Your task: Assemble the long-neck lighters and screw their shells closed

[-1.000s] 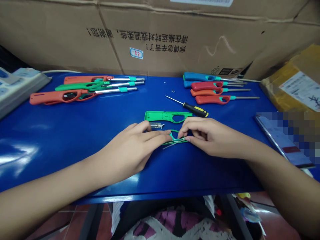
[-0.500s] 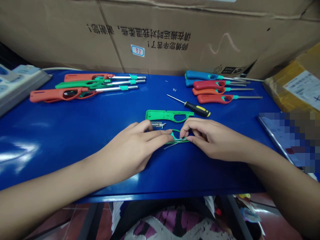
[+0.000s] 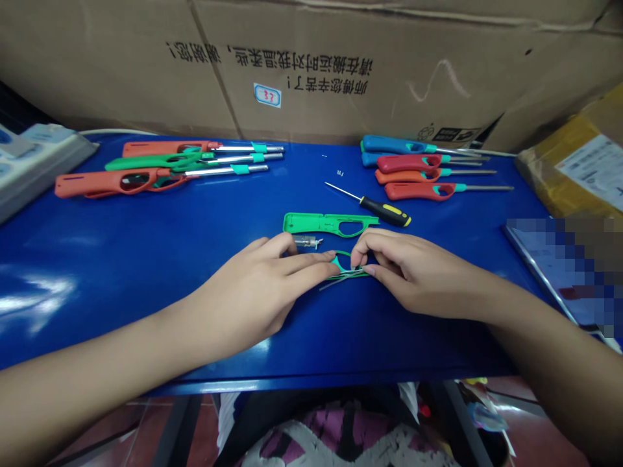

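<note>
On the blue table (image 3: 146, 259), my left hand (image 3: 253, 292) and my right hand (image 3: 403, 269) meet over a green lighter part (image 3: 344, 264) with thin wires trailing from it. Both hands have their fingers pressed onto it from either side. Just behind lies an open green lighter shell (image 3: 328, 224), and a small metal piece (image 3: 306, 243) sits beside my left fingertips. A black-and-yellow screwdriver (image 3: 374, 207) lies behind the shell.
Long orange and green lighters (image 3: 156, 165) lie at the back left; blue, red and orange lighters (image 3: 418, 172) at the back right. Large cardboard boxes (image 3: 316, 65) stand behind the table. A white device (image 3: 34, 165) sits at the left edge, a yellow package (image 3: 579, 162) at the right.
</note>
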{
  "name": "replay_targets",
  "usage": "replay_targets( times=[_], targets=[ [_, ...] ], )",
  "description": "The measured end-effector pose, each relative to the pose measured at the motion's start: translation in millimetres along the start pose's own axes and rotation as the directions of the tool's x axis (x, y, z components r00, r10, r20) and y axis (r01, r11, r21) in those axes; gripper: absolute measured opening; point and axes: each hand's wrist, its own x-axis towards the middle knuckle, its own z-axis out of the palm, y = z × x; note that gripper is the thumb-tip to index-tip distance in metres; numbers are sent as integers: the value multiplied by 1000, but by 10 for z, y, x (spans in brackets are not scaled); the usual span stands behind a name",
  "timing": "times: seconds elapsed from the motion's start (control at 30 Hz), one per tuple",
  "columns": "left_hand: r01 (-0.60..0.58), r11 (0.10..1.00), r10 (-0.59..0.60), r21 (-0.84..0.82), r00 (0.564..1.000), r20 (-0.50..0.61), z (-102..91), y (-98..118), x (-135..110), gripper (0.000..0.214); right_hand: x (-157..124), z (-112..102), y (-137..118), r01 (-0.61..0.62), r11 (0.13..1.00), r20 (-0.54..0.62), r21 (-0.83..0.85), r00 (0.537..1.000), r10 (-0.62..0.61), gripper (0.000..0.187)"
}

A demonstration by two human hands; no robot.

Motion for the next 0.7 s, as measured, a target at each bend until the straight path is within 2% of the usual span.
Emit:
replay_targets(
  times=[0.6,0.7],
  targets=[
    [-8,999,8,32,1000,-1,3,-5,-5,50,18,-10,30,140,990,-46,31,989,-139,17],
    [-4,1000,3,27,1000,5,4,-6,-10,52,19,-15,28,116,993,-45,26,992,-115,15]
  ],
)
